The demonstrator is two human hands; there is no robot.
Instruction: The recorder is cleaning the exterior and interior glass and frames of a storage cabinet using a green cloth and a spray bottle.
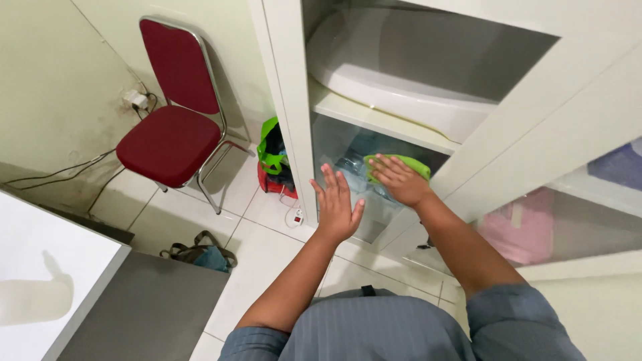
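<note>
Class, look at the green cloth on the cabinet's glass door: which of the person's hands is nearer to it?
Right. The right hand lies flat on the green cloth, pressing it against the glass door. The left hand is spread open beside it, to the cloth's left, not touching it.

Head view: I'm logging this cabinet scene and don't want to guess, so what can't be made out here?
- Green cloth: mostly covered by the right hand.
- Things behind the cabinet glass: blurred by reflections.
- White tub on the shelf: cut off by the top edge and door frame.
- Pink thing: dim behind the open door's glass.
- Left hand: contact with the glass unclear.
</note>
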